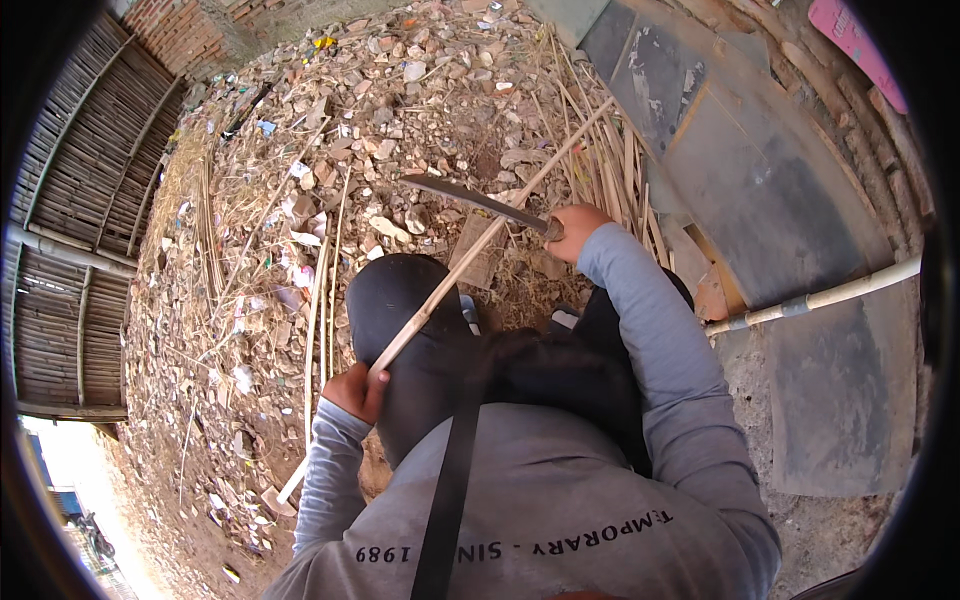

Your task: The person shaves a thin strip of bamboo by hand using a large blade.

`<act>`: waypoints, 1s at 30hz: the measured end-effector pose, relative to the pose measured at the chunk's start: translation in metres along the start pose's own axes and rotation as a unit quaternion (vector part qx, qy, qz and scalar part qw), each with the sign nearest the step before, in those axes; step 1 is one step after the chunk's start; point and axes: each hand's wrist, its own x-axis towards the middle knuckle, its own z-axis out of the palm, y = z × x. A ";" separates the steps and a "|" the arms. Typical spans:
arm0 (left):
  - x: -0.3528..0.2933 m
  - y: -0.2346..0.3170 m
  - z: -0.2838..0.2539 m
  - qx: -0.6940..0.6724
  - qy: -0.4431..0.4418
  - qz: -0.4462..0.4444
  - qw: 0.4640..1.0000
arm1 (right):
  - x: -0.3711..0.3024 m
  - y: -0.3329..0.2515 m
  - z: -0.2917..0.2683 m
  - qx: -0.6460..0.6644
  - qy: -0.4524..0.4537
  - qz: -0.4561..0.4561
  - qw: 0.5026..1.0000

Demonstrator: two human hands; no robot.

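My left hand (360, 392) is closed around a long pale bamboo strip (437, 294), near my left knee. The strip slants up and away to the right, passing over my dark trouser leg. In my right hand (578, 230) is the handle of a long-bladed machete (455, 191). Its blade points left and crosses the strip ahead of my knees, seemingly touching it. Most of the handle is hidden by my fingers.
Rubble and litter cover the ground (400, 140). More bamboo strips (622, 175) lie in a bundle ahead to the right, others (318, 310) at the left. Dark flat sheets (760, 190) and a pale pole (850, 291) are at right. A bamboo-slat wall (75, 140) stands far left.
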 end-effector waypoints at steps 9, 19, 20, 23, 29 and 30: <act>0.004 0.004 -0.003 0.025 0.007 0.021 0.999 | 0.013 0.034 -0.008 -0.027 0.025 0.094 0.995; 0.009 0.007 -0.007 0.014 -0.012 0.012 1.000 | 0.017 0.046 -0.008 0.009 -0.022 0.077 0.997; 0.007 0.007 -0.006 0.016 -0.007 0.014 1.000 | 0.019 0.046 -0.009 0.006 0.006 0.103 0.995; 0.007 0.006 -0.006 0.020 0.003 0.024 1.000 | 0.017 0.039 -0.002 -0.007 0.032 0.089 0.996; 0.006 -0.001 -0.002 0.001 -0.007 0.012 1.000 | -0.002 0.010 -0.005 -0.023 -0.062 -0.018 0.998; 0.006 0.001 -0.003 0.003 -0.008 0.012 1.000 | 0.001 0.013 -0.007 -0.020 -0.061 -0.018 0.998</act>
